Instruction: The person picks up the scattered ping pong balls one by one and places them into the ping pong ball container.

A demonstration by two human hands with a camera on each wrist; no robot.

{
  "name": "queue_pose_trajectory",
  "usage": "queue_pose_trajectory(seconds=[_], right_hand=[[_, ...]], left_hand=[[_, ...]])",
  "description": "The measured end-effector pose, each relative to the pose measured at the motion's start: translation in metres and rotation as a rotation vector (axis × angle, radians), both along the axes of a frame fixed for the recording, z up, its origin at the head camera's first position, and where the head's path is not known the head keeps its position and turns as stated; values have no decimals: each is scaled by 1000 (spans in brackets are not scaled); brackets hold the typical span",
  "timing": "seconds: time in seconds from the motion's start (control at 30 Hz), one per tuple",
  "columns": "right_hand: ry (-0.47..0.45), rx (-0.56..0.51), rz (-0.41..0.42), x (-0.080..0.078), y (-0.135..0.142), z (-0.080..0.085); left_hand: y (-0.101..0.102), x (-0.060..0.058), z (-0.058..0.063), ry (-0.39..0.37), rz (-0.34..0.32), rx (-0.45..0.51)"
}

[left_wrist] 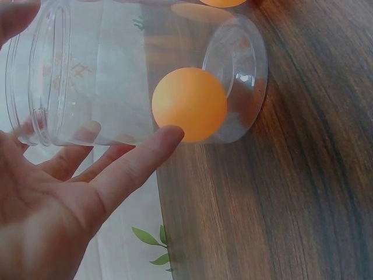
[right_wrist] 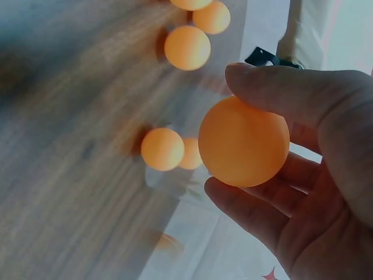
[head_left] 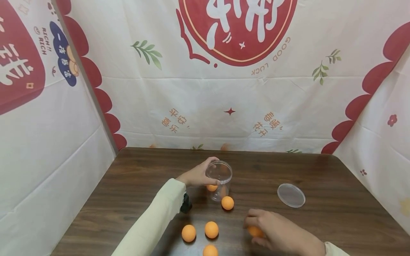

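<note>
My left hand (head_left: 200, 175) grips a clear plastic jar (head_left: 225, 188) around its upper part, thumb on the near side and fingers behind. The jar stands upright with its mouth uncovered. In the left wrist view, an orange ping-pong ball (left_wrist: 189, 105) shows against the jar's wall above the base, with one left fingertip (left_wrist: 172, 134) right at it; I cannot tell whether it is inside. Thumb and fingers of my right hand (head_left: 275, 229) hold another ping-pong ball (right_wrist: 245, 143), low over the table at the front right. That ball is partly hidden by the hand in the head view.
One loose ping-pong ball (head_left: 227, 203) lies just in front of the jar. Several more lie nearer me, including a ping-pong ball (head_left: 189, 233) at the left. A clear round lid (head_left: 291, 195) lies right of the jar on the brown wooden table (head_left: 128, 185). Printed cloth (head_left: 205, 96) hangs behind.
</note>
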State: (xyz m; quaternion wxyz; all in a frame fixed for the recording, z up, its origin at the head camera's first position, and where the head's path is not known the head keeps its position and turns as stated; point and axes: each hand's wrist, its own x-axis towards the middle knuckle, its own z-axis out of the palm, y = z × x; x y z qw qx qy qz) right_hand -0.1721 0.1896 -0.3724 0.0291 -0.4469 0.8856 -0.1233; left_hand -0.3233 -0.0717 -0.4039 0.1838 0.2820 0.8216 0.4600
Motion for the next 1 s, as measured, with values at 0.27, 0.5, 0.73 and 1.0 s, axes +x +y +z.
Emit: queue_pose_trajectory(seconds=[0.27, 0.5, 0.73, 1.0], right_hand=[[21, -19, -15, -18, -6, 13], [-14, 4, -52, -34, -11, 21], [-12, -13, -73, -46, -12, 21], [52, -17, -83, -62, -15, 24]], left_hand=[[0, 1, 0, -2, 14, -9], [0, 0, 0, -1, 11, 0], [0, 1, -3, -21, 8, 26], [0, 2, -2, -12, 16, 21]])
